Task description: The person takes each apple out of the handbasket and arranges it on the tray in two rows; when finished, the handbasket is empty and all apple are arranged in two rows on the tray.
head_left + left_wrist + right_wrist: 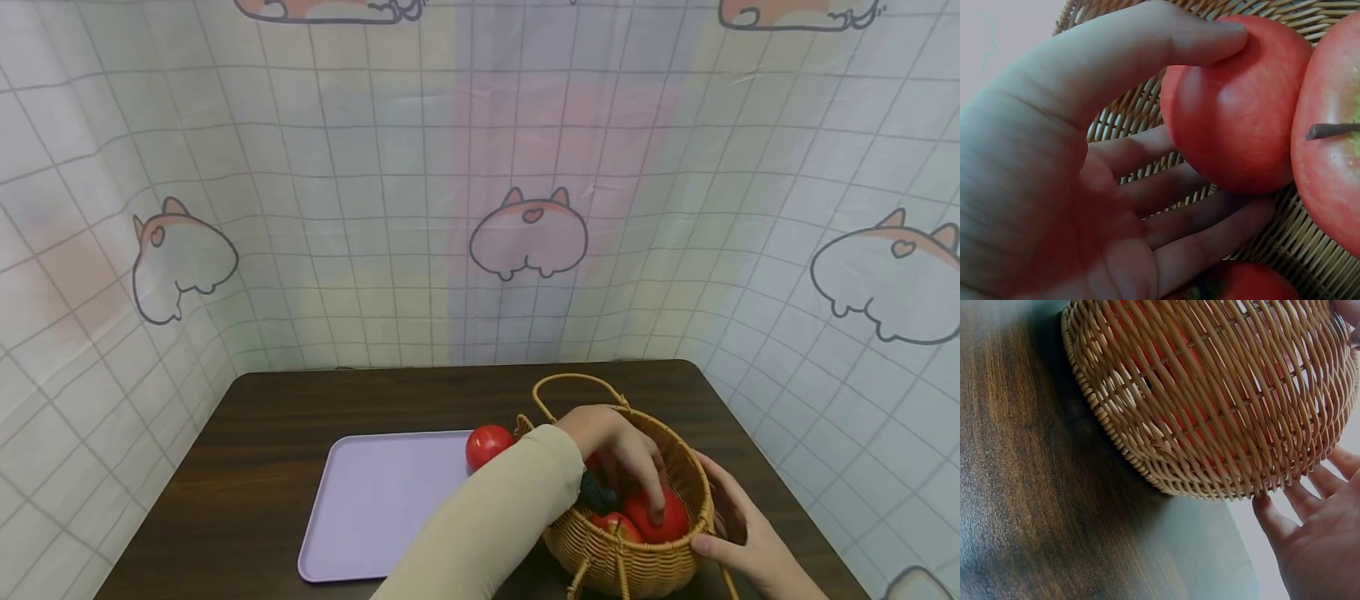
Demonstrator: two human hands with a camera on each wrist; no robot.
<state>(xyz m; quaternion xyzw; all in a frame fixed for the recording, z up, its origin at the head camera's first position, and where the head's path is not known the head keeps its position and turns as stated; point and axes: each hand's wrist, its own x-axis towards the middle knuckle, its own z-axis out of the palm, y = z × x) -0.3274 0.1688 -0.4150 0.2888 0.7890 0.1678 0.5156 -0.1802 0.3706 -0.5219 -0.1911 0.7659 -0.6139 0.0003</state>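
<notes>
Red fruit (pixel 1241 112) inside the basket (pixel 652 571) sits clasped by the left hand (pixel 622 454), thumb over it, fingers round it; the right hand (pixel 750 533) lies spread against the basket's outer side, probably bracing it against tipping.

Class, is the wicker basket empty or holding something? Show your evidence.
Holding something. Inside the wicker basket, the left hand grips a red fruit; another red fruit and a dark green item also show.
</notes>
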